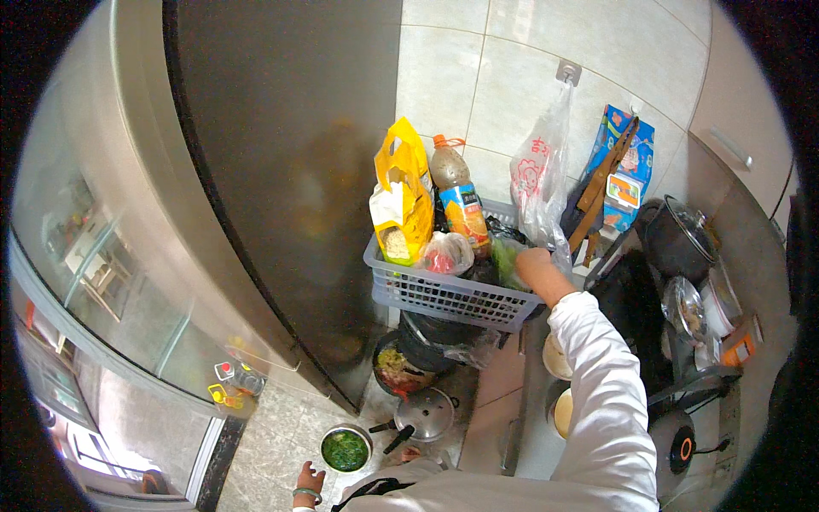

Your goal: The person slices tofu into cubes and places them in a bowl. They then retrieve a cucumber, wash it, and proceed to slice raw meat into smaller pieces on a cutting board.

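Note:
My right hand (541, 274) reaches over the right end of a grey plastic basket (441, 301). It touches or is close against a clear bag with something green (510, 262); its fingers are hidden, so a grip cannot be made out. The basket also holds a yellow bag (409, 211), a plastic bottle (462, 208) with an orange cap and a tied clear bag (446, 253) with red contents. Low in the view, my left hand (310, 479) hangs free with fingers apart and a bracelet at the wrist. Beside it on the floor is a metal bowl of leafy greens in liquid (345, 449).
A pressure cooker (425, 415) and a pot with food scraps (395, 368) stand on the floor below the basket. Plastic bags (540, 173) hang from wall hooks. Right of my arm are a lidded black pot (679, 237) and a rack (694, 384). A dark panel (281, 160) rises at left.

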Demonstrator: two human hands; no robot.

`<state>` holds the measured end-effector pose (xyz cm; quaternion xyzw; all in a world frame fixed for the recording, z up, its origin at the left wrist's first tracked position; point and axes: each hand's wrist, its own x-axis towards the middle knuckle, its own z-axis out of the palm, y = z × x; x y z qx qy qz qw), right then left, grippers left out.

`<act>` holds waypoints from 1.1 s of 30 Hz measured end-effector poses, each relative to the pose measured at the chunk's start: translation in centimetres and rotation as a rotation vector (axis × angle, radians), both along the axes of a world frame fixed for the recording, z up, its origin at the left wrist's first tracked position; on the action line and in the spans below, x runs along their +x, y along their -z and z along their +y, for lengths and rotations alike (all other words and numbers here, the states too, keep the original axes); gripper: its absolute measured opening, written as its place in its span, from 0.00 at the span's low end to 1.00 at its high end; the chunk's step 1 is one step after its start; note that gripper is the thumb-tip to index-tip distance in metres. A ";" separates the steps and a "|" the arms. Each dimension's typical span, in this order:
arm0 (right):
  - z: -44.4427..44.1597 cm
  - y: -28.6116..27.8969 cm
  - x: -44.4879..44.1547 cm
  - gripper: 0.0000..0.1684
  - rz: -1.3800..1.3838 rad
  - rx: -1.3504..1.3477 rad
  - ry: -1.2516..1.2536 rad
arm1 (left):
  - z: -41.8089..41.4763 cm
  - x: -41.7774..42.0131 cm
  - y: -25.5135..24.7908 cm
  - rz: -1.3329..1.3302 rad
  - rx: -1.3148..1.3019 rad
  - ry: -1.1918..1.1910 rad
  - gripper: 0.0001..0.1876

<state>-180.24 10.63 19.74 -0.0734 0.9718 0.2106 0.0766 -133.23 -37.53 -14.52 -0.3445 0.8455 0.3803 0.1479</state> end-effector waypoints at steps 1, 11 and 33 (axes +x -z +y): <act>-0.2 0.3 -0.4 0.13 0.007 -0.047 0.007 | 0.0 0.0 0.0 -0.027 -0.012 -0.002 0.34; 0.6 3.6 -4.4 0.18 0.158 -0.467 0.236 | 0.7 1.3 -0.6 -0.037 -0.060 -0.028 0.34; 1.8 9.4 -10.1 0.11 0.316 -0.576 0.125 | 0.0 0.0 0.6 0.054 -0.042 0.025 0.14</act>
